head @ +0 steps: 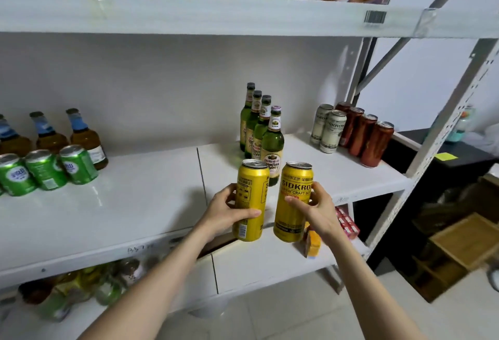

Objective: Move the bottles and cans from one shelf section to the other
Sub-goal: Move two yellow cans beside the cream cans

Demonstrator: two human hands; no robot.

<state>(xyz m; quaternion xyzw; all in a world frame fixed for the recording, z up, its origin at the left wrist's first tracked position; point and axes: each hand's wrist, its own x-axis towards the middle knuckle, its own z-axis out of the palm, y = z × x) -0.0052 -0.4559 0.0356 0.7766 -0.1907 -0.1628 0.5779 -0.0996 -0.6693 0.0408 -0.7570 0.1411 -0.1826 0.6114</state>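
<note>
Left hand: my left hand (pixel 228 211) wraps a tall yellow aluminium can with its barcode side toward me (pixel 251 200), thumb across the front, fingers curled behind; the can is upright and off the shelf.
Right hand: my right hand (pixel 314 206) grips a second tall yellow can with SIDKRON craft-beer lettering (pixel 293 200) the same way, just beside the first.
Why held so: I judge one can per hand saves a trip, and upright suits setting them straight down.
Where they are: both hang over the front edge of the white middle shelf board (pixel 135 191), near the seam between its sections.
Behind: four green glass beer bottles (pixel 260 134) stand in a row.
Far right: white-and-black cans (pixel 328 129) and dark red cans (pixel 366 137) line up.
Far left: green cans (pixel 46 169) front brown bottles (pixel 51 134).
</note>
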